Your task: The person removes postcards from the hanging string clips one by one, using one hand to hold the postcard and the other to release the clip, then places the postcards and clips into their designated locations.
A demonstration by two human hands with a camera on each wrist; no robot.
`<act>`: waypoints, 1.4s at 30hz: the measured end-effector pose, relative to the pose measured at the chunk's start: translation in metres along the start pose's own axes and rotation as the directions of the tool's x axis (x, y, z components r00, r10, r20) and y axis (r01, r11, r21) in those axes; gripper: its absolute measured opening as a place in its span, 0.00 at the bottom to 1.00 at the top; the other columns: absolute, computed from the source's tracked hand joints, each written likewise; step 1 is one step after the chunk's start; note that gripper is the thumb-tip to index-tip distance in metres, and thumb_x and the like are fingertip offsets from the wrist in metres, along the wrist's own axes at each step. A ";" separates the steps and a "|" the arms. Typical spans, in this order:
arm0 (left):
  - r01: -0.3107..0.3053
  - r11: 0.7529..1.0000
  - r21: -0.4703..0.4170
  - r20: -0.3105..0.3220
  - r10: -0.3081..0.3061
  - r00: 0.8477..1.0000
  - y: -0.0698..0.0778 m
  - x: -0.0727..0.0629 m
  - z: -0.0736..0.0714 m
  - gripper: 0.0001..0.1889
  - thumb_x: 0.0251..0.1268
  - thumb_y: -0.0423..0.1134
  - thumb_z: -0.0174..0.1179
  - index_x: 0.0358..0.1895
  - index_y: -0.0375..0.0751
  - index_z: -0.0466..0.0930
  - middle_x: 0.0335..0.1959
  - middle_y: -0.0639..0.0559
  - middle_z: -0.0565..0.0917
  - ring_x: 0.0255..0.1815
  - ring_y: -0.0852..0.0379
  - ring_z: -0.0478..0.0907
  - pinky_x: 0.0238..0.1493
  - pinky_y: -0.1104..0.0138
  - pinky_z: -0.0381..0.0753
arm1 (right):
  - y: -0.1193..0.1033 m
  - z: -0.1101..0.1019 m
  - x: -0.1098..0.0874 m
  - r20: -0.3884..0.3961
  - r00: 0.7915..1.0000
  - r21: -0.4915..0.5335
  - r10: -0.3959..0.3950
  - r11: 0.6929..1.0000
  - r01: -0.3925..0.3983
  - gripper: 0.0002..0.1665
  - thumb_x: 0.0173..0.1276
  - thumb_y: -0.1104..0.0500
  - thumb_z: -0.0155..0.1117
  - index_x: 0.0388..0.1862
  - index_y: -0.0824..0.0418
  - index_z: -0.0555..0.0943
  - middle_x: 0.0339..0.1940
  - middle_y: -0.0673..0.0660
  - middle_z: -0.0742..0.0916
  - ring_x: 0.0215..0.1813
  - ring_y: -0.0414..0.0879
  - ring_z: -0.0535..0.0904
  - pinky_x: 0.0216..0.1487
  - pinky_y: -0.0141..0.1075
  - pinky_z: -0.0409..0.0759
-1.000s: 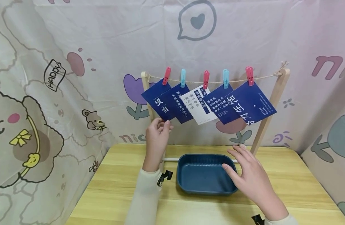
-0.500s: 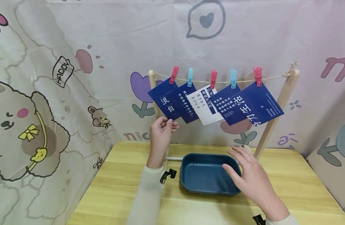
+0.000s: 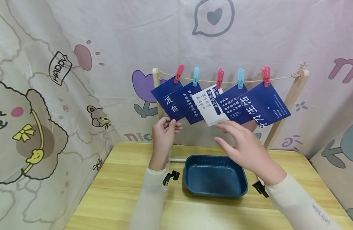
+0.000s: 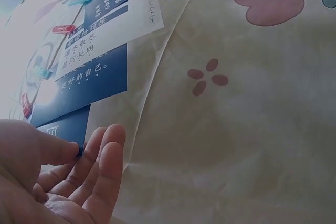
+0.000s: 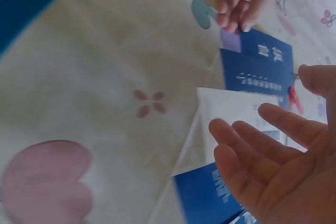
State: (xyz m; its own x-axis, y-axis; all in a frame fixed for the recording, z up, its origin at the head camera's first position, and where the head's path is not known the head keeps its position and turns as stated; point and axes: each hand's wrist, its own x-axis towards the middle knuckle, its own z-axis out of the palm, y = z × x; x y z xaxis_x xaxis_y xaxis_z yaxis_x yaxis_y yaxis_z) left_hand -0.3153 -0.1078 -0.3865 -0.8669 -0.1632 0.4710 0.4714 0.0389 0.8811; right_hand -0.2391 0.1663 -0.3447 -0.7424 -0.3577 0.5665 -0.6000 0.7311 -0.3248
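Several cards hang from a twine line, each under its own clothespin. My left hand pinches the bottom corner of the leftmost blue card between thumb and fingers, and a red clothespin holds that card's top. To its right hang another blue card, a white card, a further blue card and the rightmost blue card. My right hand is spread in front of the line, fingers apart, near the white card's lower edge. In the right wrist view nothing lies between the right fingers.
A dark blue basin stands on the wooden table below the cards. Wooden posts hold the twine; the right post leans outward. A white rod runs low behind the basin. A printed cloth backs everything.
My right hand has risen and moved left, from over the basin's right side to near the white card. My left hand keeps the card's corner. The head view has shifted slightly.
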 end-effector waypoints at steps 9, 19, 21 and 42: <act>0.004 1.000 0.006 -0.004 -0.004 1.000 0.002 0.000 0.001 0.08 0.84 0.32 0.59 0.46 0.27 0.82 0.38 0.36 0.93 0.36 0.45 0.94 0.41 0.64 0.93 | -0.020 -0.017 0.055 -0.004 0.998 0.071 -0.055 0.996 0.055 0.25 0.81 0.49 0.69 0.71 0.56 0.83 0.68 0.54 0.87 0.47 0.43 0.92 0.45 0.42 0.92; 0.006 1.000 -0.002 -0.002 -0.006 1.000 0.002 0.000 0.000 0.08 0.83 0.32 0.60 0.46 0.27 0.82 0.38 0.34 0.92 0.37 0.42 0.94 0.40 0.64 0.93 | -0.045 -0.031 0.099 -0.069 0.990 0.099 -0.121 0.987 0.127 0.23 0.82 0.47 0.66 0.68 0.57 0.84 0.61 0.54 0.90 0.41 0.40 0.90 0.40 0.43 0.89; 0.000 1.000 -0.003 -0.007 0.000 1.000 0.002 0.000 -0.001 0.08 0.83 0.32 0.60 0.46 0.26 0.82 0.38 0.34 0.92 0.37 0.41 0.94 0.40 0.65 0.93 | -0.053 -0.034 0.107 -0.072 0.987 0.101 -0.144 0.983 0.151 0.24 0.83 0.46 0.66 0.69 0.57 0.84 0.63 0.55 0.90 0.42 0.40 0.90 0.41 0.43 0.90; 0.006 1.000 0.023 0.003 -0.006 1.000 0.002 -0.001 0.002 0.07 0.83 0.31 0.60 0.44 0.28 0.83 0.37 0.35 0.92 0.36 0.44 0.93 0.41 0.63 0.93 | -0.061 -0.039 0.161 -0.153 0.979 0.133 -0.138 0.978 0.159 0.29 0.84 0.48 0.63 0.78 0.54 0.77 0.76 0.50 0.82 0.36 0.38 0.84 0.43 0.34 0.86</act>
State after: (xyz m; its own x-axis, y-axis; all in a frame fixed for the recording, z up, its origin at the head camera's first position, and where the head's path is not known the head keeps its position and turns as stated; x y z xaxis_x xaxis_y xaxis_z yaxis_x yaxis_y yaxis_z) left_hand -0.3144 -0.1053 -0.3852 -0.8702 -0.1606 0.4658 0.4623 0.0611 0.8846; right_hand -0.3107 0.0864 -0.2040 -0.5983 -0.3619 0.7149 -0.7444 0.5812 -0.3287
